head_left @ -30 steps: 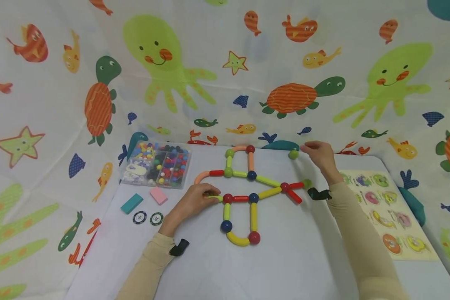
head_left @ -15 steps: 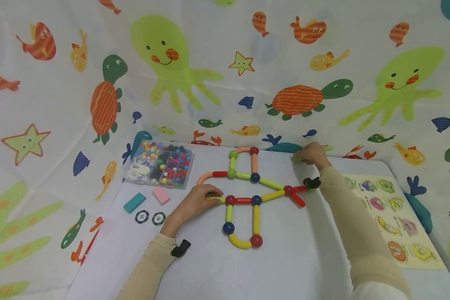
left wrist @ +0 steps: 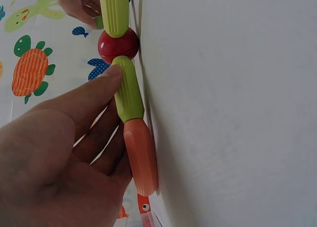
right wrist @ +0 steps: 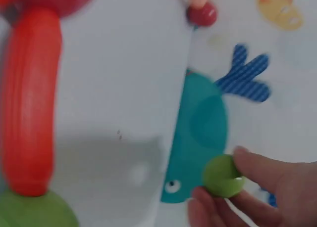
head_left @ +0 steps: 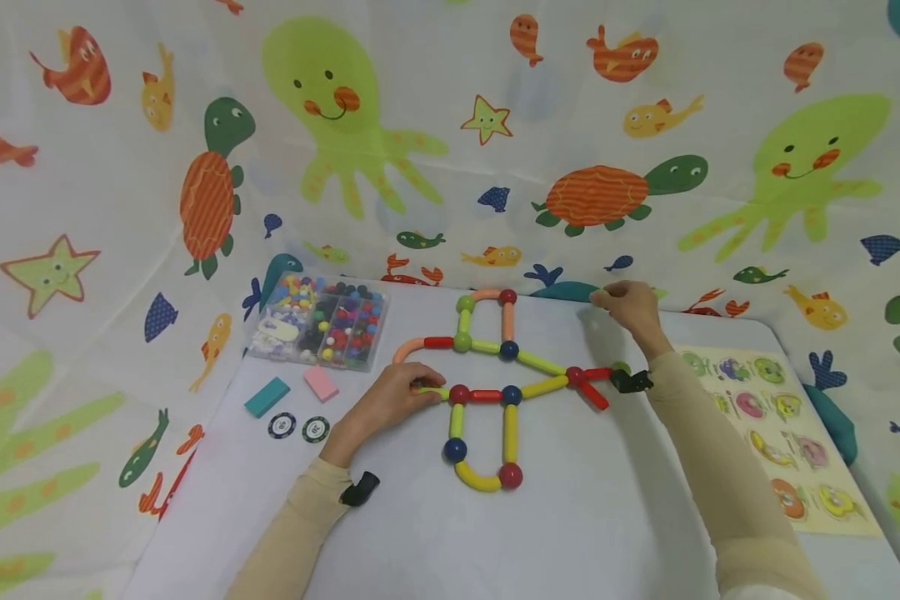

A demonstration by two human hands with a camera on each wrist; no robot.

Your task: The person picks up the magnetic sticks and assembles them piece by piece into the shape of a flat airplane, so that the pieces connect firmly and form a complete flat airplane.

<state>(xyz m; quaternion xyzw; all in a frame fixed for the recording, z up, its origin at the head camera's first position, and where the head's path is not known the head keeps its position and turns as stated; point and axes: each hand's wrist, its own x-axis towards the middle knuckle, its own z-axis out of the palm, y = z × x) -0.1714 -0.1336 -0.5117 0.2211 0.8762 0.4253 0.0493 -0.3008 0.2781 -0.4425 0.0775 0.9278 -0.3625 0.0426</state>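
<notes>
A figure of coloured magnetic rods and balls lies on the white table, with a red ball point(head_left: 573, 377) at its right junction. My left hand point(head_left: 399, 398) is at the figure's left side, thumb and fingers pinching a short green rod point(left wrist: 129, 91). That rod runs between a red ball point(left wrist: 119, 45) and an orange curved rod point(left wrist: 140, 158). Over the table's back edge, my right hand point(head_left: 632, 310) holds a loose green ball point(right wrist: 221, 176) between thumb and fingers. Another green ball point(right wrist: 37, 212) sits at the end of a red rod point(right wrist: 32, 103), partly behind the right wrist strap in the head view.
A divided clear box point(head_left: 318, 323) of small beads stands at the back left. Near it are a teal block point(head_left: 267, 397), a pink block point(head_left: 320, 383) and two chips point(head_left: 316, 429). A fruit puzzle board point(head_left: 780, 442) lies right. A printed curtain point(head_left: 420, 108) rises behind.
My right hand has reached to the loose green ball on the table, taken hold of it and raised it. The left hand keeps its pinch on the green rod.
</notes>
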